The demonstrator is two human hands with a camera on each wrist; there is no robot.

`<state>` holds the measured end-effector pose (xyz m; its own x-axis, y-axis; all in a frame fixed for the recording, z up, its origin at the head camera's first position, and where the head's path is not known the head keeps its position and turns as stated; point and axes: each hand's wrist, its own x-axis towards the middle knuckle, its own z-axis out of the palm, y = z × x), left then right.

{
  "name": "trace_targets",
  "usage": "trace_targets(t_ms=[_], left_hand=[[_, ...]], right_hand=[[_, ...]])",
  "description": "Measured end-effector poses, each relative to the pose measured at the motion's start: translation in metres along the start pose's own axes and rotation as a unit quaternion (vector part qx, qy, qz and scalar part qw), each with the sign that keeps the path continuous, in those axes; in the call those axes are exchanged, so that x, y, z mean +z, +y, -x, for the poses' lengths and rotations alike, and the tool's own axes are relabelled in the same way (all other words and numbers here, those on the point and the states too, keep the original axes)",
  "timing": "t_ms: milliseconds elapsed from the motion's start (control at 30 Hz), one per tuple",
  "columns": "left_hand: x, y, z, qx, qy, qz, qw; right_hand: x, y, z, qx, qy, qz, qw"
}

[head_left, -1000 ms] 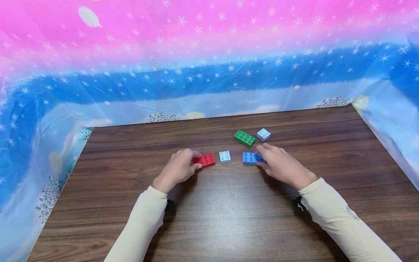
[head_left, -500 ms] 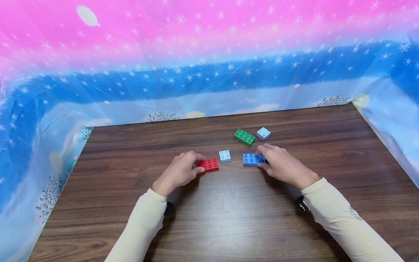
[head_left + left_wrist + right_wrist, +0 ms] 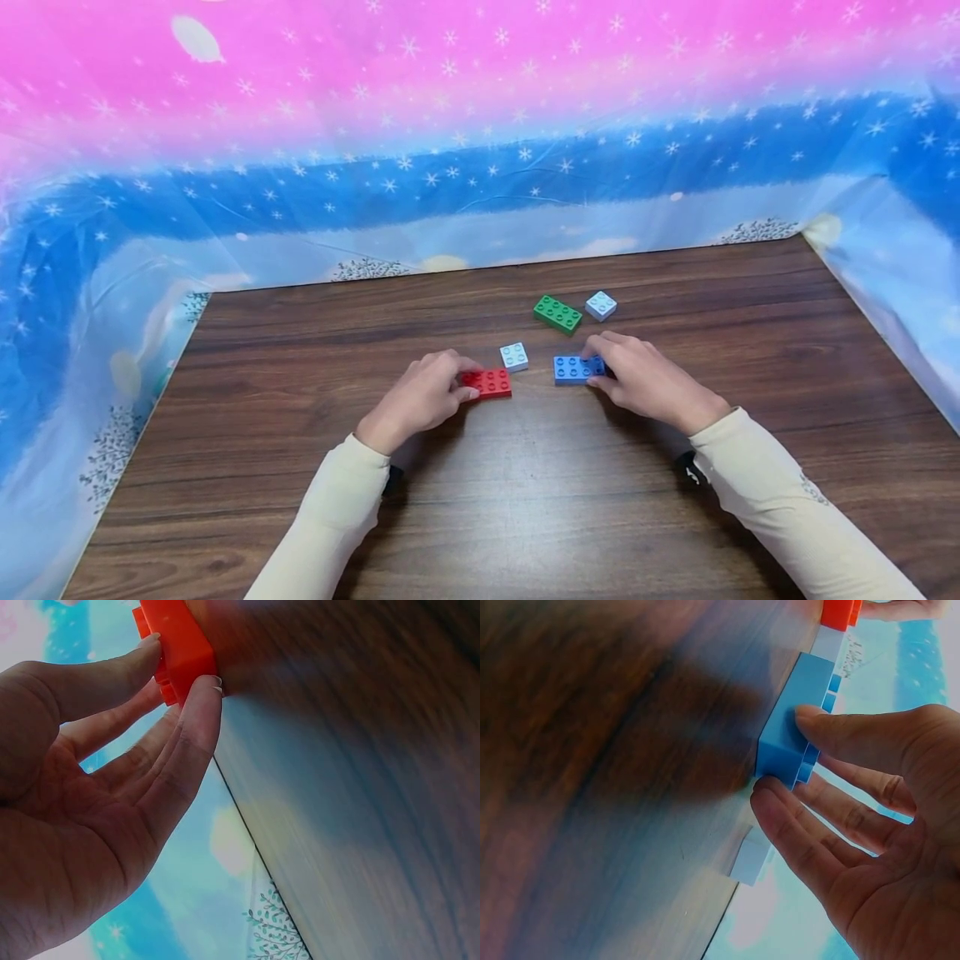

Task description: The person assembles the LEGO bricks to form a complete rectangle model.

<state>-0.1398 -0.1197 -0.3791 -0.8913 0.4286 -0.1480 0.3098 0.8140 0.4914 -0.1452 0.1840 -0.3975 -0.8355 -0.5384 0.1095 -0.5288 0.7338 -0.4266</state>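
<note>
My left hand [image 3: 420,393] pinches the left end of a red toy building brick [image 3: 495,383], its thumb on the near side; the left wrist view shows the thumb and fingers around the red brick [image 3: 180,649]. To the right, my right hand [image 3: 651,375] grips the right end of a blue toy brick [image 3: 572,370]. In the right wrist view the thumb lies on the side of the blue brick [image 3: 799,697], with a fingertip at its end. A small white square brick [image 3: 513,357] sits between the two, right behind the red brick's far right corner.
Farther back on the brown wooden table [image 3: 360,325] lie a green brick [image 3: 557,313] and a second small white brick [image 3: 601,305], side by side. A pink and blue snowflake cloth [image 3: 450,192] hangs along the table's back and sides.
My left hand has slid the red brick right and slightly nearer, close against the white brick, which is turned a little. The blue brick has shifted slightly toward me with my right hand.
</note>
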Motion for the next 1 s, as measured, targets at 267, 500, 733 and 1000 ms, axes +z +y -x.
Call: trace_targets(t_ms=[267,500,733,1000], left_hand=[[0.005,0.006,-0.003,0.014,0.0,-0.001,0.9999],[0.009,0.012,-0.008,0.024,-0.002,0.003,0.9997],[0.012,0.015,-0.012,0.032,-0.001,-0.001,0.9995],[0.014,0.017,-0.016,0.04,0.005,-0.002,0.9992]], right_hand=[[0.0,0.0,0.0,0.004,-0.007,-0.007,0.9999],[0.001,-0.002,0.0,0.014,-0.016,-0.013,0.9997],[0.002,-0.003,-0.001,0.007,-0.015,-0.021,0.9996],[0.003,-0.007,-0.002,0.009,-0.021,-0.023,0.9995]])
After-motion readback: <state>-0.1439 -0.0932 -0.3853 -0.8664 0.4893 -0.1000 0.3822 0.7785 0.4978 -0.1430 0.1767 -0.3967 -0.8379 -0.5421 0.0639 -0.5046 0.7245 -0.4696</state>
